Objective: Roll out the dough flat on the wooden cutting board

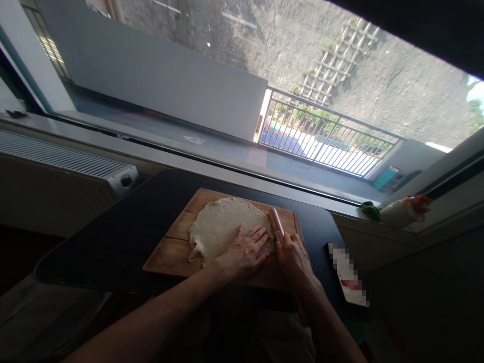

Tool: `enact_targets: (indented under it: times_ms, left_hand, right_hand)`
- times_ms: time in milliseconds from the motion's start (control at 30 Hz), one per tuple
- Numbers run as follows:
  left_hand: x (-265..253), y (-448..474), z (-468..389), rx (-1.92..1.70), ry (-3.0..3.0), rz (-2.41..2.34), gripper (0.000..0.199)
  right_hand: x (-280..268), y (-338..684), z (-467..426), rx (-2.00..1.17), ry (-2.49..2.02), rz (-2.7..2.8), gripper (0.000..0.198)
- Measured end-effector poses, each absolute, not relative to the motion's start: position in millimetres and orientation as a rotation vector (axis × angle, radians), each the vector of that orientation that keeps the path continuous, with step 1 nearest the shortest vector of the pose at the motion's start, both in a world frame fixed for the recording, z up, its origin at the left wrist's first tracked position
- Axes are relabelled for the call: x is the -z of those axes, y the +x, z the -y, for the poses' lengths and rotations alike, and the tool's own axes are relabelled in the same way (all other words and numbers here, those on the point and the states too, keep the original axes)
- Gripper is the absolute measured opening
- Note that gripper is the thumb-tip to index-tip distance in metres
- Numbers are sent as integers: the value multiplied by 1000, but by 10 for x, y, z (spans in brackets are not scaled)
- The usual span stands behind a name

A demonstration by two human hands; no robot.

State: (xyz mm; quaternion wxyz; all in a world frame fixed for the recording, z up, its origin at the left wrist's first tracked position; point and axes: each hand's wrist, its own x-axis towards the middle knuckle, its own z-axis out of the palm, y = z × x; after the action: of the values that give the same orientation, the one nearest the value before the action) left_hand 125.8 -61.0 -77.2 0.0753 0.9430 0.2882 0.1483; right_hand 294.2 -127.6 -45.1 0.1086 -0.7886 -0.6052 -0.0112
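Rolling seems in hand: the left hand [246, 248] lies flat on pale round dough [219, 222] atop a brown wooden board [168, 254], the right hand [294, 254] grasping a pinkish cylindrical rolling pin [277, 224] at right, likely needing even pressure.

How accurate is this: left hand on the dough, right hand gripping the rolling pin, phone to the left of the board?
The side is wrong: the head view shows the phone to the right of the board, not the left. The rest stands: left hand on the dough, right hand gripping the rolling pin.
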Motion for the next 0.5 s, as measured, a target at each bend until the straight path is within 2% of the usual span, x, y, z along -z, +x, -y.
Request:
enact_targets:
  times_ms: [367,500]
  left_hand:
    - [655,1305,676,-411,2833,-919,48]
    - [618,1299,599,-389,2829,-892,50]
  right_hand:
    - [430,2910,1234,5,-2428,1690,25]
    - [390,3086,1327,-63,-2272,1846,26]
